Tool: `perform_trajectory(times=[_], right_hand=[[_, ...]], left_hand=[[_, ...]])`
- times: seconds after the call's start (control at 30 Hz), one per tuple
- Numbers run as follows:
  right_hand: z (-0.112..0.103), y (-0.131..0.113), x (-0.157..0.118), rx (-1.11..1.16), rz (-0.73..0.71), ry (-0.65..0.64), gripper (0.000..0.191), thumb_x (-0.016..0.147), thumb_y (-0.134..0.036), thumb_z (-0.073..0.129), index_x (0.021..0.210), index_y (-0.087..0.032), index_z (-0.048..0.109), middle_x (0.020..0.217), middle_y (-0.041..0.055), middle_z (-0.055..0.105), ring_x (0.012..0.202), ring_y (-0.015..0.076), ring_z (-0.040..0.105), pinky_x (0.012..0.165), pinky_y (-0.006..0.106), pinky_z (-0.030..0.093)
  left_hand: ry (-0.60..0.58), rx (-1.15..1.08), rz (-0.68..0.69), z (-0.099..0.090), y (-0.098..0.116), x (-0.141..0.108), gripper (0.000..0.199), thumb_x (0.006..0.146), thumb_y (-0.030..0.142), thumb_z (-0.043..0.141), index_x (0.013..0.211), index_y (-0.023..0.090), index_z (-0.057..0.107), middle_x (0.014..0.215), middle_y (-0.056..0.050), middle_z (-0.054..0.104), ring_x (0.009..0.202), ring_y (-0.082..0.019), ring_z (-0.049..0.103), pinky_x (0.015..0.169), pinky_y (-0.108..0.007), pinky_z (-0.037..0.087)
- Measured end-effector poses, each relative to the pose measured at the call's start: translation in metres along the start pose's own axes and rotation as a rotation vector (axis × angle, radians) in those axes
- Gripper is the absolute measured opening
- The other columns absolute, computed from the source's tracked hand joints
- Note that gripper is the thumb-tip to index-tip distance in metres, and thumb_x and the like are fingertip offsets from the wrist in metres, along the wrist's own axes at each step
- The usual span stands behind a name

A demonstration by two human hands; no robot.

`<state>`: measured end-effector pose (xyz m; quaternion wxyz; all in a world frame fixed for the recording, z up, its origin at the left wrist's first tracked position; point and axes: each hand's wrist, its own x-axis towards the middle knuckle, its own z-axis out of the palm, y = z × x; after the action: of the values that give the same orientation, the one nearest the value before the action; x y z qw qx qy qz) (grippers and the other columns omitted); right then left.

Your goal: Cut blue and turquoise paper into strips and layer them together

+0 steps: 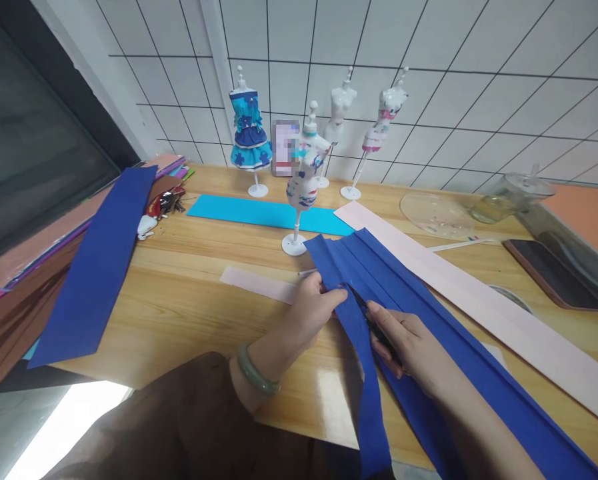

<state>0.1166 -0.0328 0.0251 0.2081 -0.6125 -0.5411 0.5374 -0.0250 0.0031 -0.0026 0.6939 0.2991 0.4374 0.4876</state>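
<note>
My left hand [317, 303] pinches the edge of a long sheet of dark blue crepe paper [409, 300], near its far end. A partly separated blue strip [371, 413] hangs from there over the table's front edge. Closed round dark-handled scissors [379, 330], my right hand [399, 337] holds their blades at the slit between strip and sheet. Just beyond my left hand stands a small white mannequin [305, 173] with painted coloured patches. A pale pink paper strip [261, 283] lies partly behind my left wrist.
Behind stand a mannequin in a blue dress [249, 133], two more mannequins and a phone [285, 148]. A light blue strip [249, 211] and a long pink strip [459, 287] lie beyond the sheet. Stacked papers [53, 267] are left; a jar [499, 200] and dark phone [553, 273] right.
</note>
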Motion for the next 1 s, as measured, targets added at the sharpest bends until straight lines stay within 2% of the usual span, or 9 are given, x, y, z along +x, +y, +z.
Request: perform_trajectory(times=[0.3,0.6,0.83,1.0], right_hand=[[-0.0004,-0.0004,0.0039,-0.043,-0.008,0.007,0.059,0.086,-0.064,0.032,0.045,-0.021,0.037,0.035,-0.0044,0.036,0.031,0.0080,0.034,0.040,0.024,0.028],[0.0009,-0.0003,0.0025,-0.050,0.001,0.018,0.060,0.085,-0.065,0.032,0.044,-0.021,0.038,0.035,-0.0038,0.037,0.031,0.0082,0.035,0.040,0.024,0.027],[0.0025,0.0005,0.0035,-0.029,0.011,0.038,0.060,0.085,-0.065,0.034,0.044,-0.021,0.037,0.034,-0.0041,0.037,0.030,0.0078,0.034,0.039,0.024,0.027],[0.0027,-0.0014,0.0025,-0.019,-0.003,0.029,0.058,0.086,-0.063,0.034,0.046,-0.021,0.038,0.034,-0.0044,0.037,0.030,0.0080,0.034,0.040,0.024,0.029]], left_hand=[[0.013,0.025,0.021,0.0004,0.0003,-0.0003,0.015,0.065,0.010,0.061,0.077,0.016,0.054,0.069,0.000,0.058,0.067,-0.015,0.060,0.057,-0.023,0.046],[-0.004,0.015,0.046,0.0001,-0.0008,0.0002,0.016,0.064,0.010,0.061,0.077,0.016,0.055,0.065,0.002,0.056,0.062,-0.012,0.057,0.061,-0.025,0.048],[-0.023,-0.013,0.011,0.0010,0.0026,-0.0019,0.016,0.066,0.012,0.062,0.080,0.015,0.055,0.069,0.000,0.058,0.066,-0.014,0.060,0.057,-0.024,0.048],[-0.024,-0.067,-0.047,0.0014,0.0074,-0.0035,0.015,0.074,0.022,0.060,0.088,0.015,0.058,0.075,-0.003,0.062,0.062,-0.013,0.058,0.055,-0.026,0.051]])
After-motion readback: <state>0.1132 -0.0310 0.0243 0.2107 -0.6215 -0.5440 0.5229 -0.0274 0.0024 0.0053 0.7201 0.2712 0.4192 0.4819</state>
